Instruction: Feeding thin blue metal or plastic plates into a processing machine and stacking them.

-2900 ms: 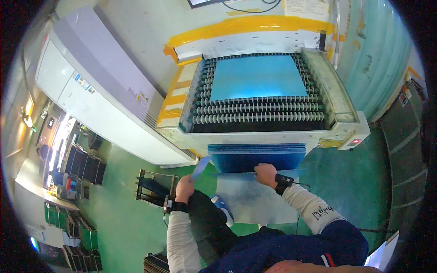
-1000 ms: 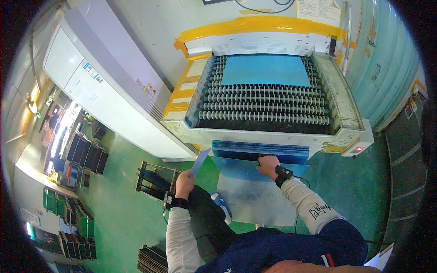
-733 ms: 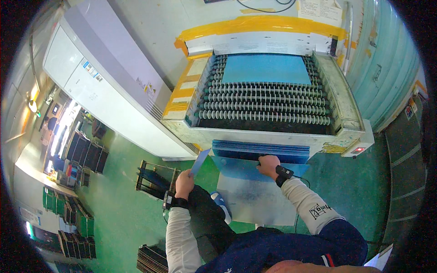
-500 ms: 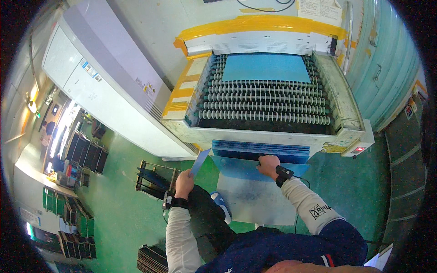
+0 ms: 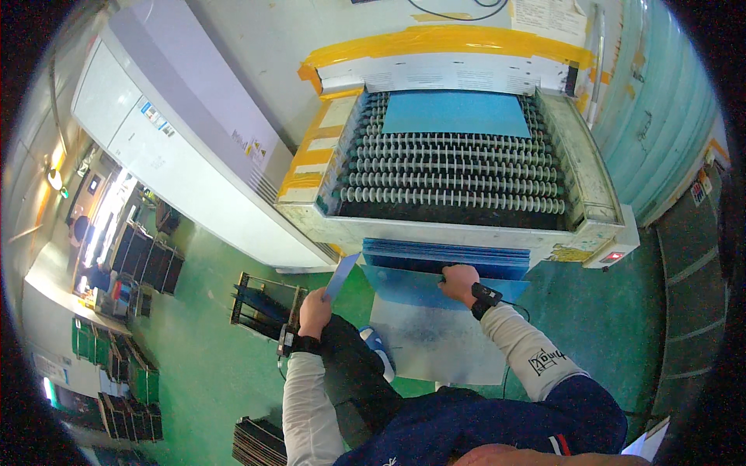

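My left hand (image 5: 315, 312) is closed around the lower end of a thin blue-grey sheet (image 5: 342, 276), which stands tilted and nearly edge-on. Fingers of my right hand (image 5: 459, 285) pinch the upper edge of a blue panel (image 5: 404, 286), the nearest one at a row of upright blue panels (image 5: 443, 250). That row leans against the front of a roller conveyor machine (image 5: 458, 167), below its rim. On the machine's rollers lies another flat blue panel (image 5: 454, 113), near the back wall.
A tall white cabinet (image 5: 186, 163) stands left of the machine. On the green floor is a black rack (image 5: 264, 307) by my left leg, and a stack of dark panels (image 5: 260, 443) lies nearer. A pale board (image 5: 435, 342) is below my right hand. Dark panels (image 5: 688, 287) line the right.
The blue panel on the rollers has shifted slightly toward the back. Both hands stay practically where they were. In the far left background, a person has moved.
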`<action>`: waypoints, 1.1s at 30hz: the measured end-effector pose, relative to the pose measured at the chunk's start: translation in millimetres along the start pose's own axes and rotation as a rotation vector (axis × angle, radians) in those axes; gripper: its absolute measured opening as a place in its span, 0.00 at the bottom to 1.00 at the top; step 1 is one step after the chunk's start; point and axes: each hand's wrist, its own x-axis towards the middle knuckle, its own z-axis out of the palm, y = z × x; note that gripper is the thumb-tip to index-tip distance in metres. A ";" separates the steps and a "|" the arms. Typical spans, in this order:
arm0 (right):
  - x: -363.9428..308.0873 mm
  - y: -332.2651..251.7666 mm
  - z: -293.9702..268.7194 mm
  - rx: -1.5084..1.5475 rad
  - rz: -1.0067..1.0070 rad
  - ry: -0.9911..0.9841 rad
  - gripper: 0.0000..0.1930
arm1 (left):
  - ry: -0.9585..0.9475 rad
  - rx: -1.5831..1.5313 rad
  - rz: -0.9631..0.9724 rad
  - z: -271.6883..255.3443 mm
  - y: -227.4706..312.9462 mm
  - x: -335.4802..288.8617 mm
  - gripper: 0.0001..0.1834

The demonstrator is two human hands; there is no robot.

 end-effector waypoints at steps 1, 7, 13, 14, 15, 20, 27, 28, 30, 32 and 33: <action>-0.6 -0.2 -0.2 0.011 0.000 0.003 0.15 | 0.003 0.024 0.002 -0.7 0.6 -0.7 0.14; 2.6 4.0 8.0 0.003 -0.029 0.041 0.15 | 0.029 -0.017 0.033 1.1 -6.8 1.0 0.14; 0.6 3.2 7.1 -0.002 -0.026 0.045 0.16 | 0.026 -0.070 0.027 -3.5 -3.4 -3.0 0.14; -0.5 3.3 6.1 0.000 -0.029 0.049 0.16 | 0.020 -0.053 0.028 -4.2 -2.8 -2.9 0.14; -1.7 2.0 4.6 -0.006 -0.036 0.056 0.15 | 0.015 -0.035 0.026 -5.1 -3.7 -3.1 0.14; -2.5 0.7 4.5 -0.009 -0.041 0.080 0.15 | 0.026 -0.048 0.029 -5.5 -6.1 -4.7 0.16; -6.2 -0.1 6.7 0.000 -0.057 0.080 0.15 | 0.105 -0.035 -0.003 -14.7 1.5 -17.4 0.16; -6.8 0.0 8.7 0.004 -0.053 0.074 0.14 | 0.111 -0.038 -0.030 -16.9 4.1 -19.6 0.15; -8.1 1.9 15.3 0.013 -0.073 0.069 0.13 | 0.172 -0.053 0.005 -17.5 2.8 -21.4 0.15; -14.9 3.7 27.7 0.021 -0.119 0.071 0.12 | 0.214 -0.070 0.013 -16.8 0.8 -22.2 0.15; -20.8 0.5 33.9 0.022 -0.118 0.057 0.12 | 0.227 -0.080 0.000 -16.6 -1.5 -22.9 0.15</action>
